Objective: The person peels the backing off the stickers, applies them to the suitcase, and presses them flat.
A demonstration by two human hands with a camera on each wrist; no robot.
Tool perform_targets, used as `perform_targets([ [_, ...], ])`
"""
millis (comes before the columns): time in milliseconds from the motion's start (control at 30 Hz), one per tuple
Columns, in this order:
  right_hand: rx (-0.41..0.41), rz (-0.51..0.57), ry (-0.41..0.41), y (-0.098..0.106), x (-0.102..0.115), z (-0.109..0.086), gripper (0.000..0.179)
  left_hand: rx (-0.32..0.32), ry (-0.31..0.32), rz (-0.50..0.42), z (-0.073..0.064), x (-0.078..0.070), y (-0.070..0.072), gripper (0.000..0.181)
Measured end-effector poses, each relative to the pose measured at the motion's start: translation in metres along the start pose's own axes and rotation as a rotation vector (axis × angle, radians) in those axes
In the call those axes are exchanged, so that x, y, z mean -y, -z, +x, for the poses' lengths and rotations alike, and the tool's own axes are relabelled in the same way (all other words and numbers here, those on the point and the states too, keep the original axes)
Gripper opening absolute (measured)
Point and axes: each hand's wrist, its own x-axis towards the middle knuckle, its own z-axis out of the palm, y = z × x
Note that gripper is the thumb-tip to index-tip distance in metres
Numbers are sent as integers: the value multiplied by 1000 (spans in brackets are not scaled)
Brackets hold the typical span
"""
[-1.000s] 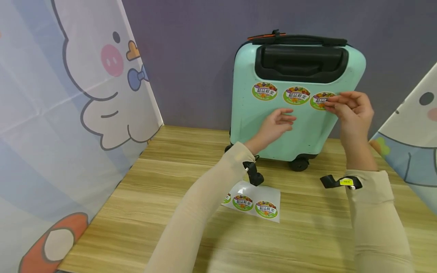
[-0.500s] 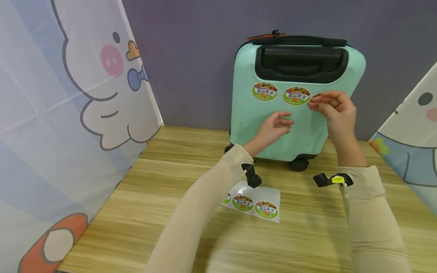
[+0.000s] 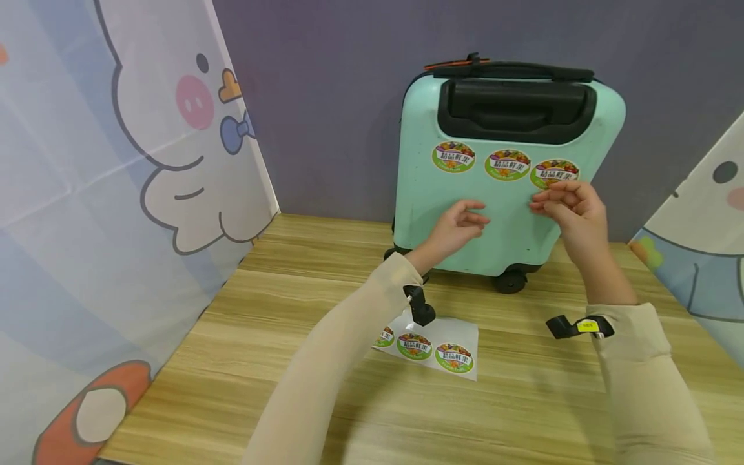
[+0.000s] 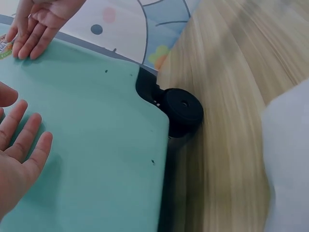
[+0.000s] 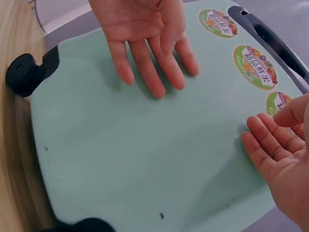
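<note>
A mint-green suitcase (image 3: 500, 223) stands upright on its wheels, its broad face toward me. Three oval fruit stickers run in a row below its black handle recess: a left sticker (image 3: 453, 157), a middle sticker (image 3: 507, 165) and a right sticker (image 3: 555, 173). My right hand (image 3: 572, 210) is just below the right sticker, fingers loosely bent and holding nothing; its fingertips overlap that sticker's lower edge in the head view. Lower on the face, my left hand (image 3: 456, 229) hovers with relaxed, spread fingers, as the right wrist view also shows.
A sticker sheet (image 3: 427, 349) with several fruit stickers lies on the wooden table (image 3: 279, 310) in front of the suitcase, partly behind my left sleeve. A grey wall (image 3: 325, 116) rises behind. Cartoon-printed curtains (image 3: 151, 148) flank the table on both sides.
My right hand has come off the right sticker and moved down, so the sticker shows almost whole on the suitcase. My left hand has drifted slightly down and left.
</note>
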Motion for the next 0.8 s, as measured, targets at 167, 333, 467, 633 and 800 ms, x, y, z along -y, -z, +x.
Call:
perform_targets([
  [167,31,-17,-42,7,-6,-10,20,8,60,22,-11,13,5,40],
  [333,81,-57,-55,11,-15,-20,21,9,111,46,-23,26,9,40],
  [467,122,-106,-78,9,-24,-28,22,12,135,61,-32,36,14,40],
  [633,151,-191,-136,6,-34,-38,21,19,167,77,-45,47,19,39],
  [800,180,-236,-161,1,-47,-46,19,21,189,76,-54,56,26,39],
])
